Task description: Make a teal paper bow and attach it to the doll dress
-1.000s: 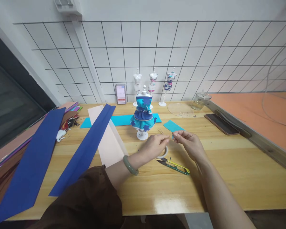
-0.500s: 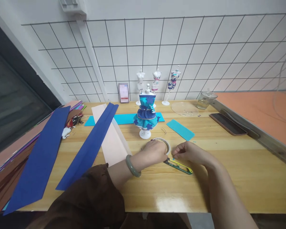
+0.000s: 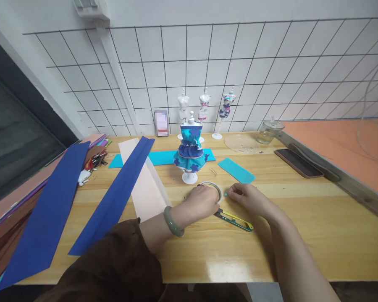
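Note:
My left hand (image 3: 203,199), with a green bangle (image 3: 173,222) at the wrist, is closed and curled down over the near side of a roll of tape (image 3: 219,191). Its fingertips are hidden, so what they grip cannot be made out. Just to the right, my right hand (image 3: 245,196) pinches thumb and forefinger together, with a tiny blue scrap (image 3: 226,194) at the tips. A yellow and green utility knife (image 3: 234,220) lies on the table below both hands. Behind the tape stands a small dress form (image 3: 190,149) in a blue ruffled dress.
Dark blue strips (image 3: 113,197) and a pale pink sheet (image 3: 148,191) lie left. Turquoise pieces (image 3: 236,170) lie beyond the hands. Several small dress forms, a phone (image 3: 161,123), a glass pot (image 3: 270,131) and a dark tray (image 3: 298,162) are farther back on the wooden table (image 3: 327,235).
My right hand has risen slightly away from the knife, and the blue scrap has moved up with its fingertips. My left hand stays at the tape. The whole view has shifted a little.

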`<action>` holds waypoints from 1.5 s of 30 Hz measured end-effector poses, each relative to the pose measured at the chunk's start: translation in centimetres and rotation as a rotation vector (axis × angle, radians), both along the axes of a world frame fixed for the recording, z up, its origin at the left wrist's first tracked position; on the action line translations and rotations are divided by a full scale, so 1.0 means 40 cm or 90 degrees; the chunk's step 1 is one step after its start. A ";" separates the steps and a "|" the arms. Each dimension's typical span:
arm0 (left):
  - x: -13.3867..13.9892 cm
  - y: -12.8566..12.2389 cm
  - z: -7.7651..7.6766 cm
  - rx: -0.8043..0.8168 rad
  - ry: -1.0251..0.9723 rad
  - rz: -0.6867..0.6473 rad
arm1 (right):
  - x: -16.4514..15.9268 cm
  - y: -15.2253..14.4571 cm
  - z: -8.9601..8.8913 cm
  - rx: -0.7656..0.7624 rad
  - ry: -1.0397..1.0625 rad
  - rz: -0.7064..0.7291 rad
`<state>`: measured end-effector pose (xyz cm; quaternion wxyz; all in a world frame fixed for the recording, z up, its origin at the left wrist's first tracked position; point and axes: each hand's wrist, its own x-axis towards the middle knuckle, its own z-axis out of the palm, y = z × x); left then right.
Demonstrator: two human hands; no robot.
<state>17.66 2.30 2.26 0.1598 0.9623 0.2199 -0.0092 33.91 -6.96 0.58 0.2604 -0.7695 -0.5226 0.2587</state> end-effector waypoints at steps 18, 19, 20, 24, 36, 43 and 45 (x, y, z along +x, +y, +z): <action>0.017 0.035 -0.019 0.204 0.057 0.115 | 0.003 0.011 -0.013 0.099 0.037 -0.078; 0.017 0.038 -0.021 0.204 0.061 0.110 | 0.003 0.012 -0.014 0.100 0.025 -0.085; 0.017 0.041 -0.023 0.203 0.063 0.106 | 0.003 0.014 -0.016 0.101 0.012 -0.093; 0.018 0.053 -0.035 0.205 0.061 0.104 | 0.009 0.021 -0.031 0.107 -0.027 -0.117; 0.015 0.050 -0.020 0.204 -0.017 0.101 | 0.021 0.032 -0.043 0.181 -0.011 -0.115; 0.015 0.057 -0.038 0.171 -0.118 0.078 | -0.022 0.019 0.004 0.149 0.216 -0.026; 0.015 0.057 -0.039 0.171 -0.147 0.075 | -0.030 0.015 0.015 0.137 0.244 -0.018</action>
